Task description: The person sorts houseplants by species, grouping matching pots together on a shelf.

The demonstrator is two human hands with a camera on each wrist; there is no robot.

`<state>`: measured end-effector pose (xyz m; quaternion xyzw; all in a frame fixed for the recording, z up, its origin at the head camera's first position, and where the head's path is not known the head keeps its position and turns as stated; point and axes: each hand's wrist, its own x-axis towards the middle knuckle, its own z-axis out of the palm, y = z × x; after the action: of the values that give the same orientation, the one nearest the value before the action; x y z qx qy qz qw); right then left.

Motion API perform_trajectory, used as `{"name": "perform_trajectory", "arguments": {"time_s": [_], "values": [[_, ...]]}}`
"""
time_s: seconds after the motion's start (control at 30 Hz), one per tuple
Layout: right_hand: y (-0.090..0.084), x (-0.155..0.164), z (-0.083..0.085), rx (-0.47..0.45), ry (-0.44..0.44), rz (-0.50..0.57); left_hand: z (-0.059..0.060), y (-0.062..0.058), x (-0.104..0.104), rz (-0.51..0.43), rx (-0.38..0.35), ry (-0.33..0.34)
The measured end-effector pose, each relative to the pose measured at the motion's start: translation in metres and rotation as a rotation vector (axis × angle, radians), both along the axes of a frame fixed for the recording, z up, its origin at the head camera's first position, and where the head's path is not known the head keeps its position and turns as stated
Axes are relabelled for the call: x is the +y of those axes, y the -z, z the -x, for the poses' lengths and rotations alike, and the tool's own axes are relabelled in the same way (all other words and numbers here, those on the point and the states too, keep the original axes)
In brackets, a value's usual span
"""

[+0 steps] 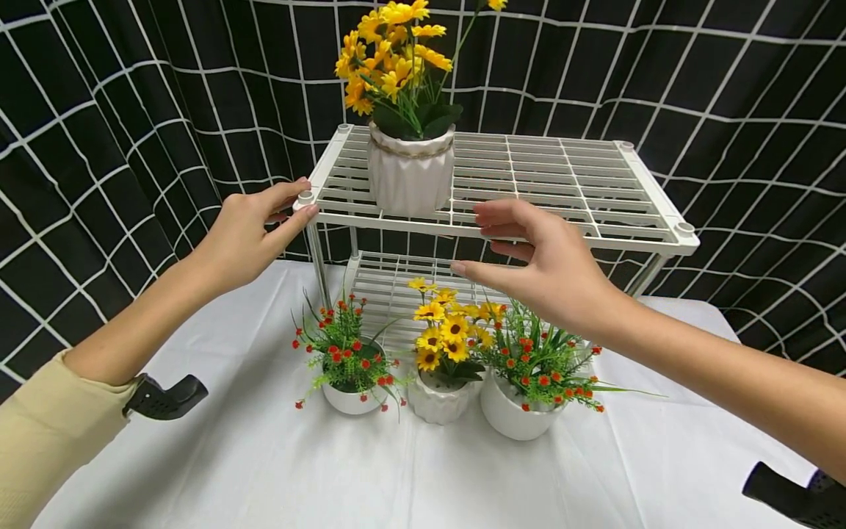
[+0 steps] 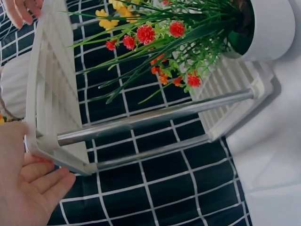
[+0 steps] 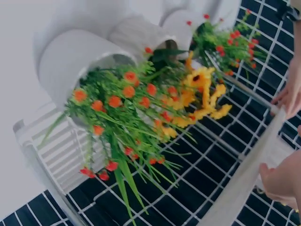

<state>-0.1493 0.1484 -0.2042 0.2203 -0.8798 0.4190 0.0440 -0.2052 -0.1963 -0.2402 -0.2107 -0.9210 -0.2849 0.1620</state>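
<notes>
A white two-tier rack stands at the back. My left hand grips its upper front left corner, thumb in front and fingers at the side; in the left wrist view that hand wraps the same corner. On the top tier, toward the left, sits a white ribbed pot with a twine band and yellow artificial daisies. Just right of this pot, at the tier's front edge, my right hand hovers with fingers loosely bent and thumb apart, holding nothing.
Three more potted artificial plants line the rack's front: a red-flowered one, small yellow sunflowers, and another red-flowered one. A white cloth covers the table. Behind hangs a black curtain with white grid lines.
</notes>
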Motion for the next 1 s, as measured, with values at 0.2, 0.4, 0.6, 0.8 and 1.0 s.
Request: {"name": "perform_trajectory", "arguments": {"time_s": [0.2, 0.4, 0.6, 0.8, 1.0], "values": [[0.020, 0.003, -0.013, 0.076, -0.054, -0.009, 0.001, 0.001, 0.000, -0.006, -0.004, 0.011], [0.045, 0.004, -0.023, 0.140, -0.102, -0.049, 0.003, 0.003, -0.001, -0.008, -0.002, 0.016], [0.072, 0.001, -0.032, 0.152, -0.118, -0.039, 0.004, 0.005, -0.002, -0.002, 0.055, 0.028], [0.097, 0.000, -0.036, 0.157, -0.100, -0.007, 0.004, 0.004, -0.002, 0.003, 0.047, 0.022], [0.124, 0.000, -0.042, 0.148, -0.078, 0.017, 0.005, 0.004, -0.002, -0.001, 0.023, 0.016]]}}
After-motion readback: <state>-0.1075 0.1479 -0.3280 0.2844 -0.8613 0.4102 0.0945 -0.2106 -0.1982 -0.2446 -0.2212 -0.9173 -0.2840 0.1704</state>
